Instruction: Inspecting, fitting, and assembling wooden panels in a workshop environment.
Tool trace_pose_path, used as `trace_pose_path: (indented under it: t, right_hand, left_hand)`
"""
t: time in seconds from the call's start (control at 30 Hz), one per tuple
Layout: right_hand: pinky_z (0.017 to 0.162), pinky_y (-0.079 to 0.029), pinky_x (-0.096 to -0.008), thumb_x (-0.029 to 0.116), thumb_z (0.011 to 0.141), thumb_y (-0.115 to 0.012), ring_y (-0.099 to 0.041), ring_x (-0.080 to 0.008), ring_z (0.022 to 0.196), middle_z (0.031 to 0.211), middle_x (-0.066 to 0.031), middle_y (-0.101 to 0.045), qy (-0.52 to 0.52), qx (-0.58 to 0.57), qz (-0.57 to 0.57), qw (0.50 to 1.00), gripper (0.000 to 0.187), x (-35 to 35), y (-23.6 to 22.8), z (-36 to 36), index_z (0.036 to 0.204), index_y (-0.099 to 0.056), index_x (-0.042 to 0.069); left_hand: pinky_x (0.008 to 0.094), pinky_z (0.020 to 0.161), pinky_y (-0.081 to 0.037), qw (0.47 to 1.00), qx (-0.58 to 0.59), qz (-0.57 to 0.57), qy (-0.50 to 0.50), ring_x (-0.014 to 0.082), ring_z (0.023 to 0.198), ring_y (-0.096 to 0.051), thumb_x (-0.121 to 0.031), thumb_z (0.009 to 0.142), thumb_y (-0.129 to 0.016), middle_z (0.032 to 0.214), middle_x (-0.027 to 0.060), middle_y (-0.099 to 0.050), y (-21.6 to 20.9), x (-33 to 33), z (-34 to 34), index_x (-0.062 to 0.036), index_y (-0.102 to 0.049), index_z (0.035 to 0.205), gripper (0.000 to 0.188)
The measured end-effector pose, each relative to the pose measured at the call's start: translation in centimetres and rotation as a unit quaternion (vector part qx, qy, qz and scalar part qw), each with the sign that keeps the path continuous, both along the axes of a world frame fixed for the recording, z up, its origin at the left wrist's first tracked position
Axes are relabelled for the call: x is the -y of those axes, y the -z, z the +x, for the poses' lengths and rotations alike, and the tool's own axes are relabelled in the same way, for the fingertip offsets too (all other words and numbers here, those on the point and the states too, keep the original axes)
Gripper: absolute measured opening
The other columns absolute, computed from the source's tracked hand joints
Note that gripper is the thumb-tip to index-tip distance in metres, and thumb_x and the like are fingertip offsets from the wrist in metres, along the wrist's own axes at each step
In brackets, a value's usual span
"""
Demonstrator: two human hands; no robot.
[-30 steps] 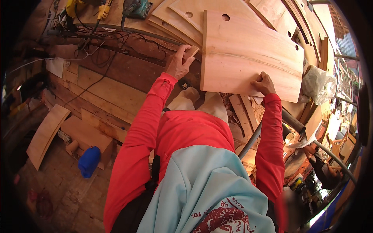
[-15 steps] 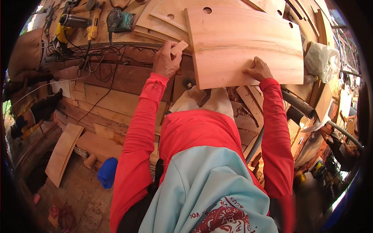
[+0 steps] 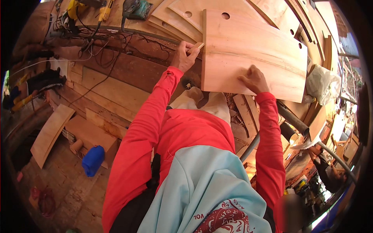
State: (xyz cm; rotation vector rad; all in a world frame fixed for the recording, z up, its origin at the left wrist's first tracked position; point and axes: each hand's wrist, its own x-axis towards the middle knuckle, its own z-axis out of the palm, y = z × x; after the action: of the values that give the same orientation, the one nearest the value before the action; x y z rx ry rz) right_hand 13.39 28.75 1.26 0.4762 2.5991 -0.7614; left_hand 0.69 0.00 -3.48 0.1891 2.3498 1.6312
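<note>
A wide wooden panel (image 3: 256,58) lies before me, with a round hole near its far left corner and a smaller one at the far right. My left hand (image 3: 184,57) pinches a small flat wood piece (image 3: 199,46), its tip close to the panel's left edge; whether they touch is unclear. On the panel's near half rests my right hand (image 3: 255,80), fingers curled and thumb stretched to the left. Whatever those curled fingers may hold is hidden.
More wooden panels (image 3: 180,17) lie stacked behind. Power tools, including a teal sander (image 3: 136,8), sit far left above tangled cords (image 3: 105,46). A clear plastic bag (image 3: 321,82) is right of the panel. A blue jug (image 3: 93,160) stands on the floor. Other people are at both sides.
My left hand has brought the wood piece right, up to the panel's left edge, and turned it more edge-on. My right hand stays on the panel, its fingers more curled. The view has shifted.
</note>
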Motion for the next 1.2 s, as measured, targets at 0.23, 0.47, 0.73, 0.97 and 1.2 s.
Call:
trace_pose_path:
  t: [0.23,0.47,0.73,0.97,1.2]
  right_hand:
    - [0.085,-0.052,-0.0469,0.04,0.068,-0.086,-0.063,-0.0439,0.1,0.105,-0.0282,-0.061,-0.023,0.045,0.045,0.998,0.062,5.8,-1.1,-2.8,0.103,-0.055,-0.002]
    - [0.085,-0.052,-0.0469,0.043,0.066,-0.086,-0.062,-0.0442,0.098,0.107,-0.0299,-0.061,-0.038,0.038,0.054,0.997,0.067,5.6,0.0,-2.8,0.105,-0.055,-0.003]
    - [0.084,-0.052,-0.0472,0.043,0.065,-0.087,-0.062,-0.0442,0.099,0.108,-0.0295,-0.061,-0.03,0.064,0.053,0.996,0.068,5.3,0.0,-2.7,0.105,-0.055,-0.002]
    - [0.085,-0.051,-0.047,0.043,0.066,-0.086,-0.062,-0.0437,0.1,0.108,-0.0286,-0.061,-0.038,0.047,0.05,0.997,0.068,5.6,-0.2,-2.9,0.105,-0.055,-0.002]
    - [0.086,-0.051,-0.0468,0.043,0.066,-0.086,-0.062,-0.0431,0.101,0.108,-0.0285,-0.061,-0.03,0.057,0.05,0.997,0.068,5.3,-0.1,-2.7,0.106,-0.055,-0.002]
  left_hand:
    - [0.035,0.066,-0.051,0.999,0.023,-0.017,0.02,0.0195,0.071,-0.062,-0.022,0.085,-0.07,0.078,0.012,-0.064,0.3,0.1,0.6,0.0007,-0.056,0.093,0.028]
    - [0.0363,0.066,-0.051,0.998,0.049,-0.025,0.008,0.0211,0.072,-0.064,-0.023,0.084,-0.069,0.078,0.0124,-0.065,-0.6,0.6,2.3,0.0001,-0.055,0.091,0.028]
    - [0.0312,0.065,-0.05,0.999,0.018,-0.03,0.029,0.0144,0.07,-0.061,-0.021,0.086,-0.07,0.077,0.0086,-0.065,-1.9,1.6,3.4,0.0004,-0.058,0.09,0.025]
    - [0.0374,0.068,-0.051,0.998,0.023,-0.062,0.003,0.0251,0.073,-0.064,-0.023,0.085,-0.068,0.079,0.0153,-0.065,-0.9,-0.1,0.1,0.0003,-0.055,0.092,0.028]
    - [0.0279,0.07,-0.05,0.996,0.069,0.018,0.046,0.0114,0.078,-0.061,-0.018,0.09,-0.068,0.085,0.0073,-0.066,-0.6,2.5,4.4,0.0004,-0.059,0.105,0.025]
